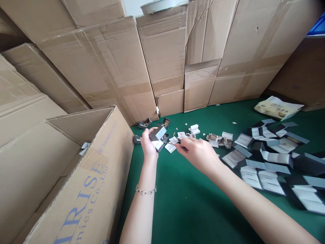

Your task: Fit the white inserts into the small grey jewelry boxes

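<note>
L hand (148, 140) is gripping a small dark box (157, 135) w/ a pale inner face, fingers curled round it, holding it just above the green table (188, 203). A bracelet (145, 191) is sitting on the L wrist. R hand (196, 151) is reaching in from the right, fingers pinched together at a small white card (170, 147) lying just below the box; can't tell whether it's actually lifting it. The two hands are sitting close, nearly touching at the box.

Around the hands: more white cards (194, 129) & scraps are lying scattered on the table, just behind the R hand. A few open dark boxes (165, 122) are standing near the back, by the foot of the cardboard wall (162, 57), which is lining the whole far edge of the table. Flat box blanks (264, 169), grey & white, are lying in a loose pile to the right, well apart from the L hand, near the R forearm. A cream packet (278, 107) is lying at the far right, behind the pile.

On the left a big open carton (93, 176) w/ blue print is standing against the table edge, just beside the L arm; a couple of small pale pieces (84, 147) are showing inside it, too hidden to tell more.
</note>
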`<state>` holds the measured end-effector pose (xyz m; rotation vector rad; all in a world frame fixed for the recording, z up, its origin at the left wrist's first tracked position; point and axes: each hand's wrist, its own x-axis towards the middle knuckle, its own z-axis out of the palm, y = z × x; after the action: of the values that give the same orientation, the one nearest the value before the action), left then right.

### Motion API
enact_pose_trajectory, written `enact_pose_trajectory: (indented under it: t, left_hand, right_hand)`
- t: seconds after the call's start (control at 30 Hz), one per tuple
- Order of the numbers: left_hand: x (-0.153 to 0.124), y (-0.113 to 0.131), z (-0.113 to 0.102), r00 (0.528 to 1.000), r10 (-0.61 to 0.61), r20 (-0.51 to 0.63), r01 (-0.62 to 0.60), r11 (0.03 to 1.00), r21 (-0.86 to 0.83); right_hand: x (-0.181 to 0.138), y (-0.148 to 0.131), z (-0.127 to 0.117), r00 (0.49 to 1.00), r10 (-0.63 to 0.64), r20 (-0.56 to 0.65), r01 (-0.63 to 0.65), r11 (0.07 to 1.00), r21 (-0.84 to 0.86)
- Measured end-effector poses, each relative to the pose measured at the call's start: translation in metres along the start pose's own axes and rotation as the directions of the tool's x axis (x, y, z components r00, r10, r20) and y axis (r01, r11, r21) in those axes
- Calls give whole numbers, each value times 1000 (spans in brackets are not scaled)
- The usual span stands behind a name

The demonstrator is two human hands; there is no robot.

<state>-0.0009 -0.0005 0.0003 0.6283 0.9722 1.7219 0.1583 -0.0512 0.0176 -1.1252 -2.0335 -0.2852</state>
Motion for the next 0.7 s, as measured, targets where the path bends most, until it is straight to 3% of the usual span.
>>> enact_pose_trajectory:
  t: [0.07,0.13,0.37,0.53,0.63,0.7]
  left_hand:
    - [0,-4,-1,997,74,1,-74,987,144]
    - [0,-8,-1,994,109,34,-114,958,265]
    - [-7,-10,1,977,156,144,-209,832,513]
    - [-4,-2,0,985,-27,168,-40,922,384]
    - [0,3,-2,984,-116,136,83,970,230]
    - [3,6,-3,983,-157,96,148,984,96]
  right_hand:
    - [-3,1,7,998,-42,-37,40,997,-74]
    - [-5,2,14,998,-62,1,62,991,-116]
    - [-3,6,19,944,-3,330,61,984,-165]
    - [4,19,17,915,106,389,-174,974,142]
    - [3,23,21,919,181,351,-309,883,352]
    - [1,20,26,894,292,340,-424,797,429]
